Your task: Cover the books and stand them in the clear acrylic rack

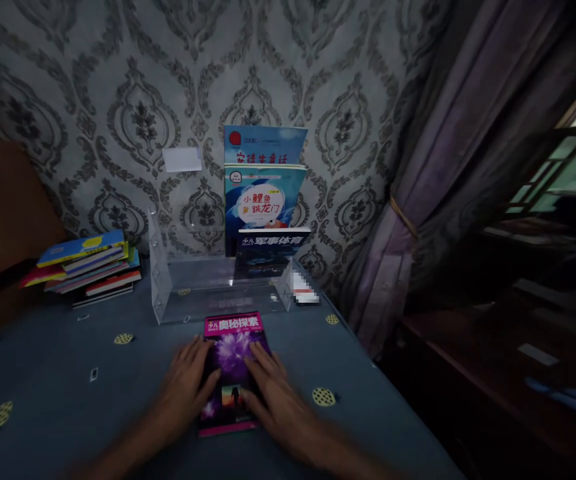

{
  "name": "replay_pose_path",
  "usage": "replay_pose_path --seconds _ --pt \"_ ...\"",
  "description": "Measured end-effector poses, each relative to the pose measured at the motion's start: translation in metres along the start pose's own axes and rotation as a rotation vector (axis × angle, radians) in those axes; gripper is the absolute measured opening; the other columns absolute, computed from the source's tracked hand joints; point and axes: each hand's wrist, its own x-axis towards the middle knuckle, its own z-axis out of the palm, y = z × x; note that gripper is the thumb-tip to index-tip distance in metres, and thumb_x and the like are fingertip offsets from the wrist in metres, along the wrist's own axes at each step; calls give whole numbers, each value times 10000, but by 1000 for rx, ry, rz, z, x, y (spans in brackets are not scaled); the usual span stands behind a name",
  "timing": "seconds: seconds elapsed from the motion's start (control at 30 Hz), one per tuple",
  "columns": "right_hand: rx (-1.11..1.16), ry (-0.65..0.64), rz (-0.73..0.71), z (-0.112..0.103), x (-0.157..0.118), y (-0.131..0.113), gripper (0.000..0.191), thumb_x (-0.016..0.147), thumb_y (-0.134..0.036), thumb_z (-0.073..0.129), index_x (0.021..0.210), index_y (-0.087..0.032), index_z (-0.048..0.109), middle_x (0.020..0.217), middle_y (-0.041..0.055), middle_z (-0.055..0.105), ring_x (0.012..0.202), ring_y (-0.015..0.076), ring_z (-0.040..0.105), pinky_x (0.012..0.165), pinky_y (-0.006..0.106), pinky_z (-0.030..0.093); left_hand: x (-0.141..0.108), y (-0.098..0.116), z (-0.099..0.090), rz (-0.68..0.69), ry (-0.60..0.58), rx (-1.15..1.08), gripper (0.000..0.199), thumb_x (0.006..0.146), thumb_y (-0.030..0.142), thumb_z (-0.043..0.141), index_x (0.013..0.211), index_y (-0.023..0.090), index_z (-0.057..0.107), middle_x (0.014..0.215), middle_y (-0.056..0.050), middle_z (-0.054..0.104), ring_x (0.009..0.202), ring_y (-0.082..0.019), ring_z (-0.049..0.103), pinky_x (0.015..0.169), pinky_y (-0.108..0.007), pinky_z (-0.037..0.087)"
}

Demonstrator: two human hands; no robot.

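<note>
A book with a pink border and a purple cover (233,357) lies flat on the table in front of me. My left hand (188,373) rests along its left edge, fingers stretched forward and thumb over the cover. From the other side, my right hand (273,390) lies on the right part of the cover with its fingers apart. Just beyond the book stands a clear acrylic rack (161,287). On its right side, one behind another, stand a dark book (273,250), a blue book with a white oval (263,200) and a taller blue book (265,143).
A stack of several books (95,263) sits at the back left. The table (133,393) has a blue patterned cover, its right edge running diagonally. Behind it are a patterned wall (143,127) and a tied curtain (398,213). A partly pixelated white item (304,288) lies right of the rack.
</note>
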Motion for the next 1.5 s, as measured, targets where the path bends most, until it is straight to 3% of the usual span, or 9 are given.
replay_pose_path --seconds 0.37,0.57,0.63,0.87,1.0,1.1,1.23,1.37,1.5 --pt "-66 115 23 7 14 3 530 974 -309 493 1464 -111 458 1567 213 379 1497 329 266 1190 599 271 32 6 -13 -609 105 -946 676 684 485 800 1228 162 563 1165 -135 696 1150 -297 651 984 -403 507" --pt "16 99 55 6 17 1 548 997 -369 446 1471 -93 448 1583 208 355 1508 309 245 1224 570 200 39 27 -26 -937 79 -1192 387 755 209 764 1104 145 609 946 -83 740 796 -182 719 717 -267 555" --pt "68 95 80 8 17 1 609 1003 -408 422 1505 -65 383 1610 213 293 1521 296 206 1235 530 201 42 42 -24 -966 47 -1275 300 782 205 733 1060 136 645 903 -77 746 733 -185 711 684 -279 558" --pt "257 276 178 14 20 11 712 998 -541 371 1544 -90 302 1647 190 194 1531 274 169 1243 522 178 53 78 -9 -1056 205 -1253 204 837 303 722 1001 183 694 828 -28 744 685 -174 707 692 -282 560" --pt "427 372 314 13 22 17 739 964 -611 390 1510 -113 384 1606 181 318 1511 299 241 1228 559 188 55 84 -6 -1025 222 -1285 256 850 329 730 1060 188 691 965 -46 751 846 -174 722 796 -271 557" --pt "717 422 408 9 23 12 711 936 -647 412 1451 -161 479 1520 143 479 1436 305 405 1177 538 335 57 95 -9 -956 228 -1275 336 845 378 733 1122 196 679 999 -40 744 901 -178 711 828 -269 547" --pt "1086 414 312 -16 26 -9 660 935 -626 426 1391 -162 538 1332 122 657 1244 302 612 1034 485 515 62 114 -27 -551 197 -1151 425 851 528 674 1122 201 673 1065 -35 727 973 -206 682 873 -279 531" --pt "919 611 7 -55 19 -22 638 905 -565 539 1443 -228 478 1470 76 543 1368 277 491 1166 468 378 63 112 -48 -80 140 -830 401 914 486 592 1195 202 618 1130 -54 712 1043 -241 661 912 -321 532" --pt "621 676 -4 -58 -3 -13 657 959 -488 478 1543 -250 294 1582 69 380 1470 241 328 1231 474 246 46 84 -48 124 -14 -490 314 935 382 578 1203 221 610 1077 -67 739 952 -272 707 804 -357 580"
